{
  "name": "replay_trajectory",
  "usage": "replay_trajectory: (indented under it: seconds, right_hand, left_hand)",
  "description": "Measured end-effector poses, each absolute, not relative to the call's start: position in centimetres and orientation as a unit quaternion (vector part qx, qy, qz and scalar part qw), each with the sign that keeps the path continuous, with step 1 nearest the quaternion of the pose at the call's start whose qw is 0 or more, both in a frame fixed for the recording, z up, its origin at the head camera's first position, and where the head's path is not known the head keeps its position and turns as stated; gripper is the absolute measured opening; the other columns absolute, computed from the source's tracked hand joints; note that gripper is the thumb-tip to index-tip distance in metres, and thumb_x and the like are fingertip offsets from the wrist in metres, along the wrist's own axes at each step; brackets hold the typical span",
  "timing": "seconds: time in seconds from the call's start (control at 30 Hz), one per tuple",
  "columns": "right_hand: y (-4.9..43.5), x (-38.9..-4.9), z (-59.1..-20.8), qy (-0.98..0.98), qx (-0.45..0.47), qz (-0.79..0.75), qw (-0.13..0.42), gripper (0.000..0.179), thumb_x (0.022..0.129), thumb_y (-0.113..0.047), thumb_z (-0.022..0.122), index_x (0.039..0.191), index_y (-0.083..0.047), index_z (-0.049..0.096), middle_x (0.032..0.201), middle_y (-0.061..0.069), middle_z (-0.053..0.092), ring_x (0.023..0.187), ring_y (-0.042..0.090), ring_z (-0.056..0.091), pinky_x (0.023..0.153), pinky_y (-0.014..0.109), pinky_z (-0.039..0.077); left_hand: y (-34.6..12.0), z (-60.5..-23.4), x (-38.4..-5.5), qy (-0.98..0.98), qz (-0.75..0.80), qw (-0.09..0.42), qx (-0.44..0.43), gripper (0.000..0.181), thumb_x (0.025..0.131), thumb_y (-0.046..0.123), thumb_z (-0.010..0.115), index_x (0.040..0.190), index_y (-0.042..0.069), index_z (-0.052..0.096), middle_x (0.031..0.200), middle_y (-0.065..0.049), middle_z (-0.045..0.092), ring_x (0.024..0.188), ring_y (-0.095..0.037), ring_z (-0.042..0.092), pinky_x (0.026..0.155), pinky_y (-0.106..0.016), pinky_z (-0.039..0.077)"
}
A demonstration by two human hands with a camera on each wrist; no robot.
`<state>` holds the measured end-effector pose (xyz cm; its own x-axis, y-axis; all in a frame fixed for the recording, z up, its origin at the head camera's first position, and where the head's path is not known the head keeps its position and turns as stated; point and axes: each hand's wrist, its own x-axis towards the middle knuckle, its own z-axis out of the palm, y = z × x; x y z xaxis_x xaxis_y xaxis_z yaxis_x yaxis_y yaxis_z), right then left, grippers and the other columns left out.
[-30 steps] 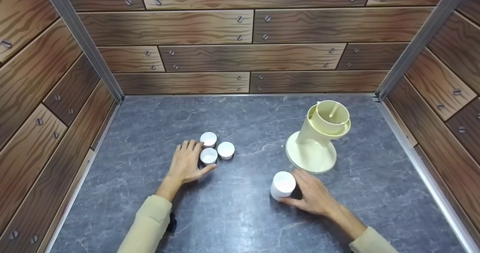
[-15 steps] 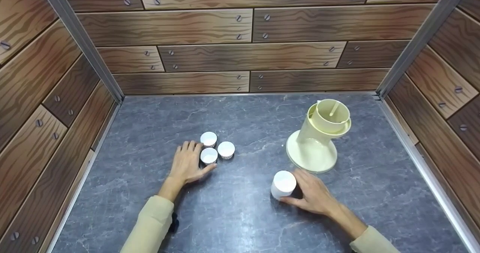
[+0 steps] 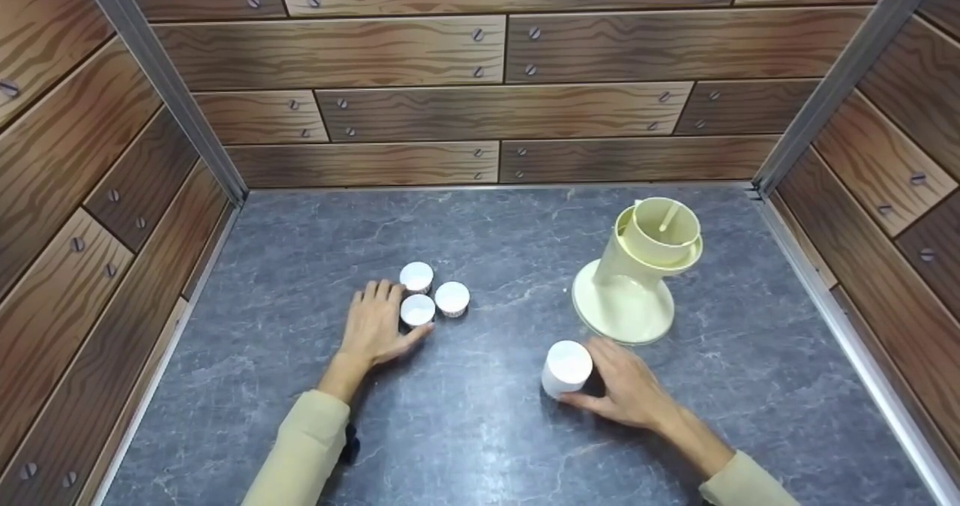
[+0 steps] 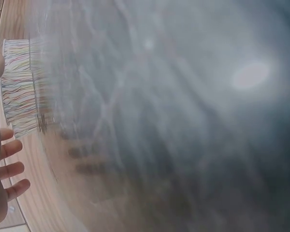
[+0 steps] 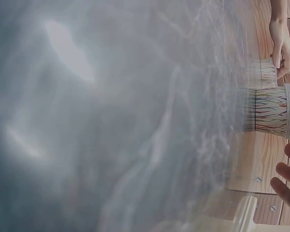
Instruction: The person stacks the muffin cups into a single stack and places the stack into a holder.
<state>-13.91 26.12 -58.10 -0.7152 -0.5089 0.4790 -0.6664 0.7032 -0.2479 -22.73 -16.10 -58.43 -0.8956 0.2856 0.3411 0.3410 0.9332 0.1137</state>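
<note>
Three white paper baking cups with thin coloured lines stand together on the left: a far cup [image 3: 416,276], a near cup [image 3: 418,311] and a right cup [image 3: 452,298]. My left hand [image 3: 373,324] lies around their left side, thumb along the front of the near cup, fingertips close to the far one. On the right is a stack of similar baking cups [image 3: 567,368], layered rims showing in the right wrist view [image 5: 275,111]. My right hand [image 3: 624,382] is around its right side, thumb at the front of its base. Its visible fingers [image 5: 285,188] are spread and straight, beside the stack.
A pale yellow plastic stand [image 3: 637,288] with a round base and a cup-shaped top stands behind my right hand. The grey marbled tabletop [image 3: 487,431] is bounded by wood-patterned walls [image 3: 495,116] on three sides.
Almost nothing has changed; both hands keep their places beside the cups and the stack, with only a slight shift of the view.
</note>
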Motion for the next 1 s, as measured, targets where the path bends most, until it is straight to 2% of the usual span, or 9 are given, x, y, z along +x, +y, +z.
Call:
replay_trajectory:
  seconds: [0.33, 0.6, 1.0]
  right_hand:
    - [26.07, -14.0, -58.03, -0.902, 0.326, 0.204, 0.196, 0.065, 0.08, -0.062, 0.084, 0.117, -0.011, 0.065, 0.098, -0.002, 0.064, 0.089, 0.01, 0.061, 0.077, 0.035, 0.057]
    - [26.15, -14.04, -58.09, -0.898, 0.335, 0.207, 0.197, 0.065, 0.079, -0.061, 0.086, 0.117, -0.012, 0.064, 0.099, -0.003, 0.064, 0.089, 0.01, 0.061, 0.077, 0.034, 0.056]
    - [26.24, -14.05, -58.02, -0.9, 0.33, 0.207, 0.193, 0.066, 0.078, -0.063, 0.086, 0.116, -0.013, 0.065, 0.098, -0.004, 0.063, 0.088, 0.01, 0.06, 0.076, 0.034, 0.055]
  left_hand:
    - [-16.04, -58.16, -22.62, -0.968, -0.077, 0.172, -0.166, 0.08, 0.085, 0.074, 0.069, 0.12, 0.002, 0.064, 0.114, -0.019, 0.064, 0.108, -0.038, 0.059, 0.089, -0.052, 0.049]
    - [-16.02, -58.22, -22.49, -0.968, -0.07, 0.177, -0.165, 0.077, 0.086, 0.072, 0.069, 0.123, 0.005, 0.065, 0.115, -0.019, 0.065, 0.108, -0.037, 0.059, 0.089, -0.052, 0.049]
    - [-16.11, -58.36, -22.63, -0.967, -0.067, 0.176, -0.172, 0.073, 0.087, 0.072, 0.067, 0.119, 0.007, 0.067, 0.11, -0.015, 0.066, 0.104, -0.035, 0.059, 0.088, -0.051, 0.049]
